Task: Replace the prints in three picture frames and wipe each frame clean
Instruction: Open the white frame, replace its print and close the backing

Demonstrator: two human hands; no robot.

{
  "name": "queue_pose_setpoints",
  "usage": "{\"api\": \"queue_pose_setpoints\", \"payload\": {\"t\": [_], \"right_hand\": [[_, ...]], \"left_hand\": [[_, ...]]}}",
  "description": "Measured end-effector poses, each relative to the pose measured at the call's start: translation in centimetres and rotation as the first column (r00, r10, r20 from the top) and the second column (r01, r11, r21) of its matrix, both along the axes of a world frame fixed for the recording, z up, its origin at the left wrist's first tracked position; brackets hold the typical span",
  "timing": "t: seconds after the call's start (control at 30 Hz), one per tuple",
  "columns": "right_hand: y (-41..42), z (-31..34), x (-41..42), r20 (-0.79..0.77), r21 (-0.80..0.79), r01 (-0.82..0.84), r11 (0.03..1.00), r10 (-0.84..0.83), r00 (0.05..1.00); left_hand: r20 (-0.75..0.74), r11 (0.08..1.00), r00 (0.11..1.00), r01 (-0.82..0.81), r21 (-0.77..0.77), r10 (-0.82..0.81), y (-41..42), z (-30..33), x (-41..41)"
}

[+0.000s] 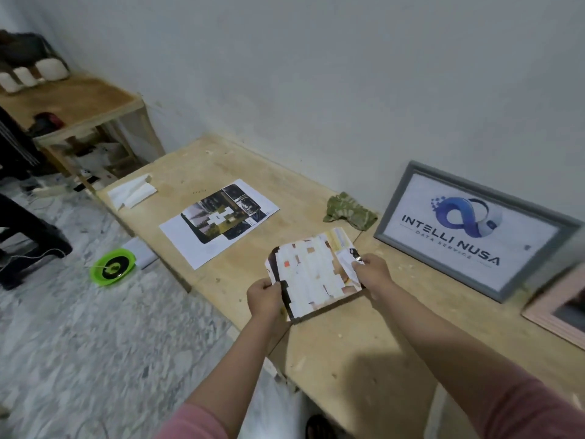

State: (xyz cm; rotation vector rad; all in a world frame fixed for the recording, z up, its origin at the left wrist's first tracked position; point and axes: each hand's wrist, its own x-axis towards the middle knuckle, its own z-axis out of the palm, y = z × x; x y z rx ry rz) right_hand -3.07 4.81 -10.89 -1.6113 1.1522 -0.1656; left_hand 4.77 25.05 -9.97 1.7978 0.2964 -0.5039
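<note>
Bare workrm, rough plywood bench (316, 359), plain wall (316, 74), terrazzo floor (95, 343)

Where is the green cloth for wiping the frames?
In the head view, the green cloth lies crumpled on the wooden table near the wall, just left of the grey frame and right of the flat print.

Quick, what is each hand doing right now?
Left hand: grips the print's left edge.
Right hand: pinches the same print's right edge.
</note>
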Motion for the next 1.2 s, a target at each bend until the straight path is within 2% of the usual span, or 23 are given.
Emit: {"api": "queue_pose_setpoints", "payload": {"t": [0.17, 0.33, 0.47, 0.57, 0.73, 0.83, 0.97, 1.1, 1.2], "right_hand": [[1.1, 1.4, -9.0, 0.03, -0.031, 0.186, 0.982, -0.185, 0.982], [2.1, 2.0, -19.3, 0.058, -0.06, 0.422, 0.905, -0.418, 0.906], [2.9, 2.1, -26.8, 0.032, -0.065, 0.523, 0.85, -0.522, 0.852], [3.3, 2.1, -31.1, 0.004, -0.101, 0.518, 0.85, -0.52, 0.854], [3.3, 1.7, -36.3, 0.007, -0.101, 0.542, 0.834, -0.544, 0.839], [2.6, 1.0, -38.5, -0.088, -0.15, 0.469, 0.871, -0.484, 0.871], [2.0, 0.1, -40.4, -0.146, -0.182, 0.39, 0.903, -0.417, 0.897], [1.6, -0.6, -41.4, -0.202, -0.208, 0.345, 0.915, -0.386, 0.9], [1.3, -1.2, -41.9, -0.227, -0.232, 0.317, 0.92, -0.368, 0.902]], "left_hand": [[0.021, 0.974, 0.974, 0.223, 0.031, -0.224, -0.8, 0.6, -4.4], [0.094, 0.91, 0.906, 0.414, 0.014, -0.413, -3.0, 1.9, -10.8], [0.078, 0.84, 0.836, 0.543, 0.026, -0.543, -4.8, 1.6, -15.9], [0.056, 0.747, 0.746, 0.657, 0.097, -0.664, -6.0, 1.2, -18.9], [0.081, 0.65, 0.648, 0.737, 0.185, -0.757, -8.0, 0.1, -22.9], [0.129, 0.594, 0.582, 0.766, 0.246, -0.803, -8.9, -0.9, -24.7], [0.198, 0.544, 0.508, 0.759, 0.356, -0.838, -9.8, -2.1, -26.3], [0.285, 0.521, 0.438, 0.758, 0.393, -0.852, -10.2, -3.0, -26.9], [0.277, 0.451, 0.357, 0.743, 0.494, -0.892, -10.4, -3.4, -27.0]]}}
